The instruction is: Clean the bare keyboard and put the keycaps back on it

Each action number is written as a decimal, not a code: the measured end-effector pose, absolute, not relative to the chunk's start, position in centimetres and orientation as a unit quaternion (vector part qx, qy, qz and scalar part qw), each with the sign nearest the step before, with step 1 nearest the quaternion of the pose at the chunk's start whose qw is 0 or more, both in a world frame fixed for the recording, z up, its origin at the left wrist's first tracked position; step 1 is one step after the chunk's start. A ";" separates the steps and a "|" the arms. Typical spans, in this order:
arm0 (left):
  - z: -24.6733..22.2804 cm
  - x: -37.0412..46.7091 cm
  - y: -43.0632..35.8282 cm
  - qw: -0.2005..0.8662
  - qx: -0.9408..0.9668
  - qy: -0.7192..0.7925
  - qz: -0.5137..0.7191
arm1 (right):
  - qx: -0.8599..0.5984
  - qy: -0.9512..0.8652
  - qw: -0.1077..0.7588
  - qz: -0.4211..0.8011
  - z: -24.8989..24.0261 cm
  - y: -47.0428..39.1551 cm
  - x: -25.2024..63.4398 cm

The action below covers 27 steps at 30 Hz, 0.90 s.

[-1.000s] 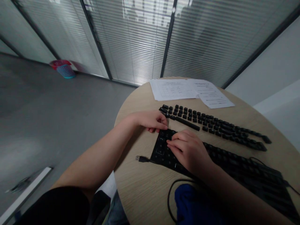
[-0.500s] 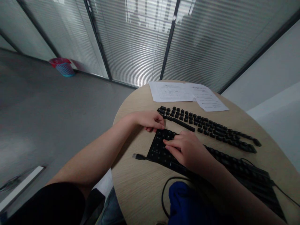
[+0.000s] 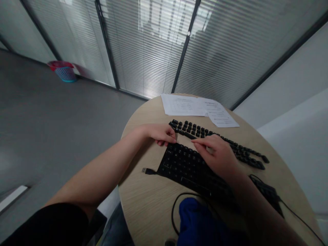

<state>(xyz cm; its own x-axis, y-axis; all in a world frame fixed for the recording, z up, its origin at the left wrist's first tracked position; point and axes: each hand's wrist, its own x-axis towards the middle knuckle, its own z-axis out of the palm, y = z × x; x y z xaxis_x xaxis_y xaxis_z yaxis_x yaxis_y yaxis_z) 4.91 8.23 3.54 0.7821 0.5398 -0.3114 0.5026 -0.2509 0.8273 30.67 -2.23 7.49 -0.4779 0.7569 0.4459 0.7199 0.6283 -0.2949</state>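
Note:
A black keyboard (image 3: 184,165) lies on the table, with several switches bare of keycaps. Just behind its upper left corner my left hand (image 3: 164,134) rests with curled fingers, touching or almost touching the edge; whatever they hold is hidden. My right hand (image 3: 216,152) reaches over the keyboard, thumb and forefinger pinched near the end of a long black space bar keycap (image 3: 189,135). What is between those fingertips is too small to tell. Behind the keyboard, loose black keycaps (image 3: 198,130) lie in rows, partly covered by my right hand.
Printed papers (image 3: 184,105) lie at the far side of the round wooden table (image 3: 143,194). A USB plug (image 3: 148,171) sits left of the keyboard. A black cable (image 3: 176,205) curls beside blue cloth (image 3: 191,218) at the front. A basket (image 3: 66,73) stands on the floor.
My right hand has moved from over the keyboard's left keys back and to the right, toward the loose keycaps. My left hand stays at the corner. The view has shifted slightly.

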 end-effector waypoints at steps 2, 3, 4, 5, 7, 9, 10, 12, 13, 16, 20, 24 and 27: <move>3.4 4.8 8.3 0.517 0.792 0.324 0.019 | -0.463 -0.846 0.261 0.030 7.9 -1.0 31.5; 3.3 4.8 8.4 0.518 0.792 0.322 0.019 | -0.478 -0.843 0.246 0.032 7.9 -0.1 31.9; 3.3 4.7 8.4 0.518 0.792 0.321 0.019 | -0.491 -0.840 0.231 0.035 7.8 0.9 32.2; 3.2 4.7 8.5 0.519 0.793 0.320 0.018 | -0.503 -0.836 0.216 0.039 7.6 2.0 32.4; 3.1 4.7 8.6 0.520 0.793 0.316 0.016 | -0.528 -0.825 0.196 0.050 7.2 4.5 32.6; 3.1 4.6 8.7 0.521 0.795 0.311 0.015 | -0.561 -0.804 0.183 0.064 6.9 7.0 32.4; 3.1 4.6 8.7 0.521 0.796 0.307 0.015 | -0.578 -0.794 0.177 0.071 6.8 8.2 32.2; 3.1 4.6 8.7 0.523 0.797 0.301 0.014 | -0.602 -0.777 0.165 0.078 6.5 10.3 31.4; 3.1 4.5 8.7 0.524 0.798 0.299 0.014 | -0.608 -0.773 0.159 0.079 6.4 11.2 31.0; 3.1 4.4 8.8 0.526 0.799 0.292 0.012 | -0.612 -0.773 0.142 0.087 5.9 13.3 29.7; 3.1 4.3 8.8 0.528 0.800 0.286 0.012 | -0.601 -0.784 0.119 0.103 5.1 14.7 28.7; 3.2 4.3 8.7 0.528 0.799 0.289 0.009 | -0.600 -0.785 0.112 0.108 4.5 15.0 28.4; 3.3 4.3 8.7 0.526 0.799 0.292 0.007 | -0.609 -0.777 0.119 0.106 4.5 15.0 28.1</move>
<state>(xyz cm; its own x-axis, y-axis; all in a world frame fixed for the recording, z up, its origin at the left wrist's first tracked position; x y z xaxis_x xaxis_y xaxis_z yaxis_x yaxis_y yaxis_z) 4.35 8.69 3.33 0.8293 0.4742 -0.2957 0.4592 -0.2767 0.8441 28.06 14.98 4.49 -0.2298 0.9716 0.0563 0.9213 0.2359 -0.3092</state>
